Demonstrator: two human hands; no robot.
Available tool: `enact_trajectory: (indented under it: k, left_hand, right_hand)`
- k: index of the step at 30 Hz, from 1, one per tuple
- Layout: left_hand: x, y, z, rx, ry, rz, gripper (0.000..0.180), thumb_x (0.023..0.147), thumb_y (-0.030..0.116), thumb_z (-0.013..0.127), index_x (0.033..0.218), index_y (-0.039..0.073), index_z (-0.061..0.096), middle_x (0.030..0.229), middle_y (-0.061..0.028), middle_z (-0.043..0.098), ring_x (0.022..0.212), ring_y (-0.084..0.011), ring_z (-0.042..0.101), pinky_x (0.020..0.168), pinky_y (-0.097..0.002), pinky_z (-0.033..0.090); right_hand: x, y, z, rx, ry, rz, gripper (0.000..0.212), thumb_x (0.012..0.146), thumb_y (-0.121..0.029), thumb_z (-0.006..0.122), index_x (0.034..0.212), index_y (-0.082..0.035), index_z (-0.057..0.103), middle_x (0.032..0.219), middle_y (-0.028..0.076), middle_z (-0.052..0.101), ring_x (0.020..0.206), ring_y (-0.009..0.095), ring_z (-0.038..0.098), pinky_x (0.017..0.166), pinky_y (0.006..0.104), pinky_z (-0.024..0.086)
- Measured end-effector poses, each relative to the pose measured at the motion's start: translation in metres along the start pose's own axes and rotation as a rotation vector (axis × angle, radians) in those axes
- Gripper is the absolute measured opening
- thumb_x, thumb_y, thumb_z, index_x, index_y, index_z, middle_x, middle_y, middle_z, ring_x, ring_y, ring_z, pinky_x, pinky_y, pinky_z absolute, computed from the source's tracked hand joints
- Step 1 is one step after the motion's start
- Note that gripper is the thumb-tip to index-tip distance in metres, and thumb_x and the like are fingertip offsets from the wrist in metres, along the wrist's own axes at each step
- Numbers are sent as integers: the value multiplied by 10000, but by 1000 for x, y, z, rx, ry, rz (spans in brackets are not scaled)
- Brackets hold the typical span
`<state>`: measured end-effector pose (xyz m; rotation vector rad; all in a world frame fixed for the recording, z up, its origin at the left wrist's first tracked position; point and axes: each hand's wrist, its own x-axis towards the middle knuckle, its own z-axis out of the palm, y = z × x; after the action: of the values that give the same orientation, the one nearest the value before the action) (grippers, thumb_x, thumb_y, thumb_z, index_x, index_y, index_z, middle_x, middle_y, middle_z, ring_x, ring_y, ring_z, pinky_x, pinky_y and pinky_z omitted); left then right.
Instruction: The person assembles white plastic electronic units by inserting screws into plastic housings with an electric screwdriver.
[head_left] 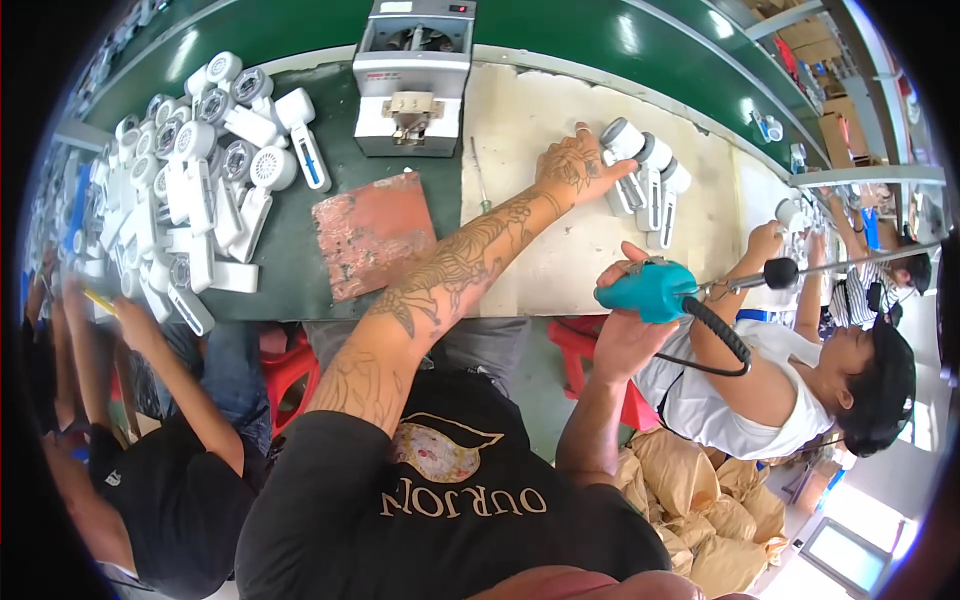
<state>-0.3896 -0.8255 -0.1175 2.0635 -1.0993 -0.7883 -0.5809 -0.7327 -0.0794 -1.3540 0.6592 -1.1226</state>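
Note:
My left hand [578,168] reaches across the pale worktop to a small group of white handheld fans. Its thumb is stretched out against or just over the nearest fan [622,138], and the fingers are apart, with nothing visibly held. Beside that one, two more white fans [655,153] [676,178] lie in a row, handles toward me. In my right hand [628,338] is a teal electric screwdriver [648,290], gripped round its body. A black coiled cord [722,335] runs from it, and its far end is linked to a hanging metal rod.
A large heap of white fans [190,190] covers the left of the bench. A grey screw feeder [415,80] stands at the back, with a worn reddish mat [372,232] before it and a thin screwdriver [480,175] nearby. Co-workers sit on both sides; brown sacks [700,500] lie right.

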Motion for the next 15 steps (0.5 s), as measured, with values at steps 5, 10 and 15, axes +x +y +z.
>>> enact_trajectory:
  k: [5,10,15]
  left_hand:
    - [26,18,18,46,-6,30,1253,773,844,579,1501,-138,307,1338,-283,606,1249,-386,607,1062,-414,484]
    - [55,-13,41,-22,160,74,623,780,468,761,1185,6,662,1165,-181,698,1106,-337,680,921,-473,549]
    - [39,-10,34,-192,82,164,391,685,336,811,932,35,776,1001,-204,752,968,-333,738,850,-454,598]
  right_hand:
    - [2,-6,-10,-35,44,-13,799,959,-765,388,1311,-57,504,1257,203,619,865,235,628,735,351,500]
    - [16,21,-8,101,-66,90,852,924,-780,462,1383,-62,467,1296,209,606,887,237,631,739,346,535]
    - [27,18,-4,-30,-2,31,928,949,-774,317,1335,46,516,1221,169,625,905,215,595,753,318,500]
